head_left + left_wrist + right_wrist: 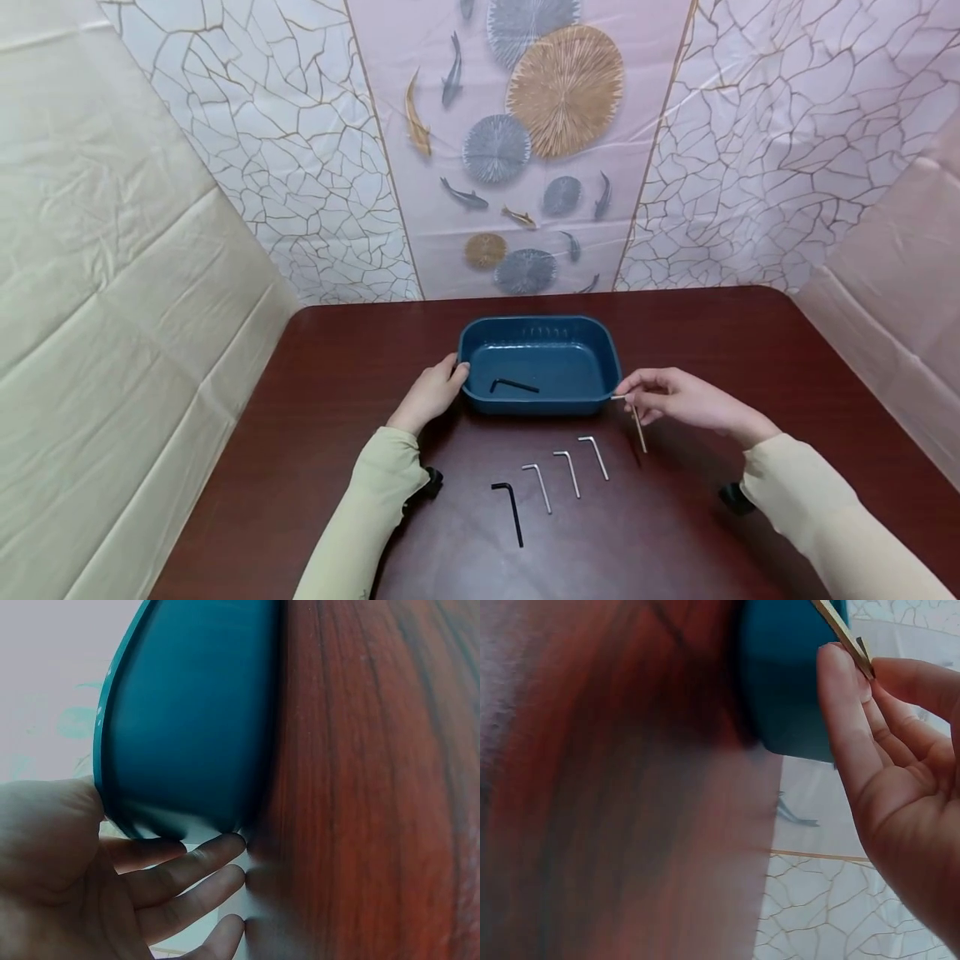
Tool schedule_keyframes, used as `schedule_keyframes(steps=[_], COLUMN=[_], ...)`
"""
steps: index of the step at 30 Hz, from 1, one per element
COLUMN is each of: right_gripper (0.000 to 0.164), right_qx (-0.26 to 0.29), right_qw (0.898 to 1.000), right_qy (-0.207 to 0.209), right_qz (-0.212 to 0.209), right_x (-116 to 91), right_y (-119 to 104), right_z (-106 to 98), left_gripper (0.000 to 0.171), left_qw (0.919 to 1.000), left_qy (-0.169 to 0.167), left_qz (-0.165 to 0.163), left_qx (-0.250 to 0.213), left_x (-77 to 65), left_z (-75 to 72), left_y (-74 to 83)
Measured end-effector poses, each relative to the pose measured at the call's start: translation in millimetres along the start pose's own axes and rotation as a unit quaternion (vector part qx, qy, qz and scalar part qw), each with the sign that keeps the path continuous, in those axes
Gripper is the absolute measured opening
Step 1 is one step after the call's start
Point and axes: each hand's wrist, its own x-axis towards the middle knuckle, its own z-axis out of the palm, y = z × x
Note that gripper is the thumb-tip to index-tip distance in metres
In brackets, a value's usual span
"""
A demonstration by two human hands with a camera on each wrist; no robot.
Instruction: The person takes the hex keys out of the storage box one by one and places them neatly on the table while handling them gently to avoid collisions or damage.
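A dark blue rectangular tray (536,408) stands on the table. My left hand (431,390) holds its left end, thumb at the rim and fingers along the outside wall (187,727). In the right hand (678,404), thumb and fingertips pinch a gold-coloured hex key (640,432) by the tray's front right corner. Its long arm slants down outside the tray; in the right wrist view the key (841,628) shows between the fingertips. Inside the tray lies a black hex key (517,386).
In front of the tray, a second black hex key (514,512) and three silver ones (542,487) lie in a slanting row on the brown tabletop (360,358). Patterned cloth (525,192) hangs behind the table, with pale cloth walls on both sides.
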Motion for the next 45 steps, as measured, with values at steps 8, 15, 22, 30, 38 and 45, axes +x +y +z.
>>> schedule_keyframes(steps=[8,15,22,30,38,45], right_gripper=[0.025,0.022,0.019,0.018,0.014,0.013], right_qx=[0.018,-0.013,-0.049,-0.067,-0.089,-0.091], right_qw=[0.999,0.999,0.999,0.997,0.995,0.994], right_qy=[-0.028,-0.026,-0.003,0.024,0.034,0.041], right_qz=[0.000,0.012,0.020,0.027,0.031,0.038], right_x=[2.9,7.0,10.3,10.1,11.3,12.9], right_y=[13.6,21.9,28.1,26.7,25.7,28.8], right_z=[7.9,15.4,21.8,26.0,27.3,28.7], left_gripper=[0.046,0.047,0.048,0.045,0.052,0.052], left_qw=[1.0000,1.0000,1.0000,1.0000,0.9999,0.9998], left_qy=[0.003,0.000,-0.004,-0.002,-0.009,-0.011], left_qz=[-0.006,-0.009,-0.004,0.006,-0.013,-0.014], left_qx=[-0.004,-0.002,0.003,0.006,-0.003,-0.004], left_x=[0.0,-0.2,0.4,2.6,0.2,0.2], left_z=[-0.8,0.1,0.9,0.6,0.0,0.3], left_y=[3.5,3.2,5.5,6.6,5.5,3.7])
